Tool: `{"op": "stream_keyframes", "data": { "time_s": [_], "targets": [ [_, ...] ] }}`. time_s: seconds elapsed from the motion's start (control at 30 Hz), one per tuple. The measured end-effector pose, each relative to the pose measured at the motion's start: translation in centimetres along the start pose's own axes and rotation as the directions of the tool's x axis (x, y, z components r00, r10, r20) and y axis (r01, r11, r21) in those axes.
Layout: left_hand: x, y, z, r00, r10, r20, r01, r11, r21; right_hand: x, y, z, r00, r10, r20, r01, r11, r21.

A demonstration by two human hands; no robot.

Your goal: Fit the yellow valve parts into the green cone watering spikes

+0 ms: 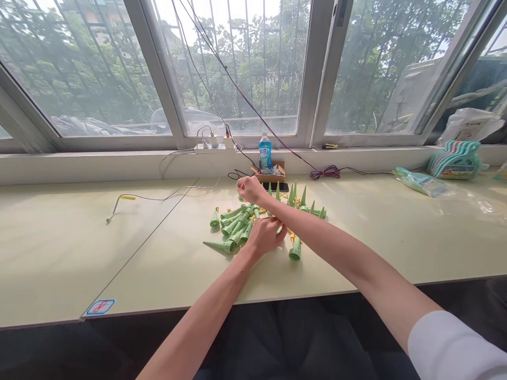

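Observation:
Green plastic watering spikes [237, 224] with small yellow valves lie in a heap in the middle of the table, several more standing point-up behind it. My right hand [251, 190] reaches across my left arm to the far left of the heap. Its fingers are closed, and a bit of a green spike [240, 198] shows under them. Lower and nearer me, my left hand [266, 235] is curled round a green spike [280, 229], mostly hidden by the fingers. One loose spike [294, 250] lies just right of that hand; another [214, 218] stands left of the heap.
Behind the spikes are a cardboard box [280, 178], a blue-labelled bottle [265, 153] and a dark phone [282, 187]. A coiled cable [325, 172] runs along the wall. Green hangers [454, 160] and plastic packaging [422, 182] lie at right. A thin wire [114, 208] crosses the left tabletop.

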State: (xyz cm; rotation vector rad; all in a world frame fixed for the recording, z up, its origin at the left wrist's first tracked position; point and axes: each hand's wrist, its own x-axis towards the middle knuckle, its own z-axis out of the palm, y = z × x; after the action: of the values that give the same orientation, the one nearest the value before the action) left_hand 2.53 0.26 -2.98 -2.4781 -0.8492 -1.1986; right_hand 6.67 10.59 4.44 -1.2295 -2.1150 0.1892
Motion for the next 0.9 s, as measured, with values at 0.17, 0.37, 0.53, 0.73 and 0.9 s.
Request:
{"op": "stream_keyframes", "data": {
  "time_s": [0.17,0.37,0.53,0.73,0.9],
  "targets": [
    [-0.1,-0.1,0.0,1.000,-0.007,0.018,0.007,1.000,-0.012,0.4,0.7,0.9,0.994,0.052,0.099,-0.049,0.998,-0.031],
    [-0.1,-0.1,0.0,1.000,-0.014,0.023,0.014,1.000,-0.024,0.5,0.9,0.9,0.992,0.094,0.081,-0.091,0.995,-0.040],
    [-0.1,0.1,-0.1,0.999,-0.029,0.035,0.031,0.998,-0.051,0.5,0.7,0.4,0.985,0.143,0.096,-0.139,0.989,-0.052],
    [0.2,0.5,-0.8,0.997,0.005,0.076,0.007,0.987,-0.161,0.3,0.6,0.2,0.984,0.153,0.093,-0.149,0.988,-0.046],
    [0.4,1.3,-1.5,0.993,0.042,0.108,-0.013,0.968,-0.251,-0.5,0.6,-1.1,0.998,0.067,0.021,-0.068,0.997,0.022]
  ]
}}
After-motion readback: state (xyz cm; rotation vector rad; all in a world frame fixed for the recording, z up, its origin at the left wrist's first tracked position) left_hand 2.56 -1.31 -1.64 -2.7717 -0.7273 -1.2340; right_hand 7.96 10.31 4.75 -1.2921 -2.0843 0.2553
